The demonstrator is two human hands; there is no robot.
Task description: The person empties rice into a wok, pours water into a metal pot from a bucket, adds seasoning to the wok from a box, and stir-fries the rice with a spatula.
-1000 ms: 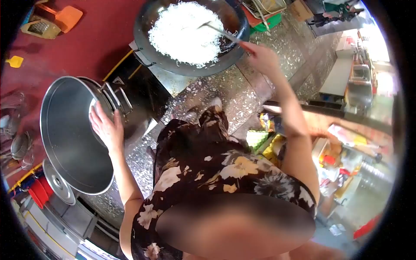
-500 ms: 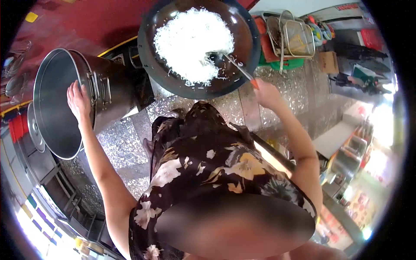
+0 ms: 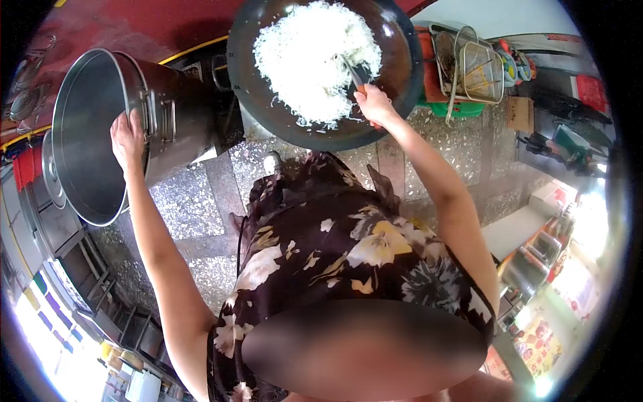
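Note:
A wide dark wok (image 3: 402, 80) at the top centre holds a heap of white shredded food or noodles (image 3: 301, 60). My right hand (image 3: 376, 107) is wrapped round the handle of a spatula (image 3: 357, 79), over the wok's right side, and the tool's blade is sunk in the white heap. At the left a large steel pot (image 3: 87, 134) shows its open mouth, with nothing visible inside. My left hand (image 3: 128, 137) rests on the pot's rim nearest me, its fingers bent over the edge.
Wire strainers (image 3: 479, 70) lie over a green basket (image 3: 459, 109) right of the wok. A round lid (image 3: 50, 167) stands beyond the pot. A cardboard box (image 3: 520, 114) sits on the speckled floor (image 3: 194, 208). Steel shelving is at the lower left.
The spatula has pushed further into the heap, and my right hand has come in over the wok. My left hand's fingers have curled on the pot's rim. The whole view has shifted.

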